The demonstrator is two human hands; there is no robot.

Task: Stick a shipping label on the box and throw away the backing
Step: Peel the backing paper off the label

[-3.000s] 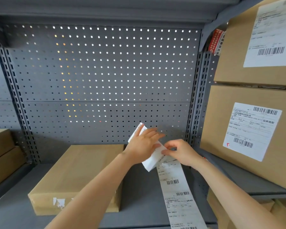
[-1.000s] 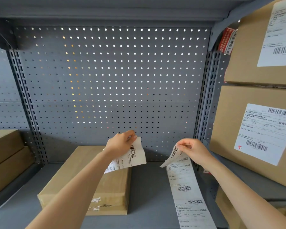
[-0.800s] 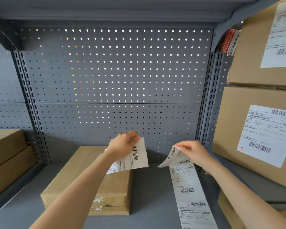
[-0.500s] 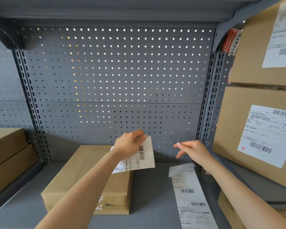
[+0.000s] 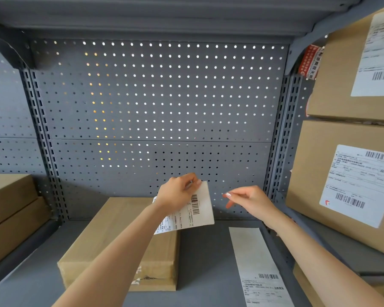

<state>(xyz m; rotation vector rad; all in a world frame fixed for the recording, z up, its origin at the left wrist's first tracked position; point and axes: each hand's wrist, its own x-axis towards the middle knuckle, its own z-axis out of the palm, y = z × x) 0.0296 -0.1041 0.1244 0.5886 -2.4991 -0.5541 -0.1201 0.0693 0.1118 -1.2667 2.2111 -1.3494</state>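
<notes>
A flat brown cardboard box lies on the grey shelf, left of centre. My left hand pinches a peeled white shipping label by its top edge, holding it in the air above the box's far right corner, barcode side toward me. My right hand hovers empty to the right of the label, fingers loosely apart. Below it the strip of backing paper with more labels lies flat on the shelf; its upper section is bare.
A perforated grey back panel closes the shelf behind. Two large labelled boxes stand stacked at the right. Two brown boxes are stacked at the left edge. Another carton sits low at the right.
My right hand let go of the label strip, which dropped flat onto the shelf. My left hand carried the peeled label slightly to the right and up.
</notes>
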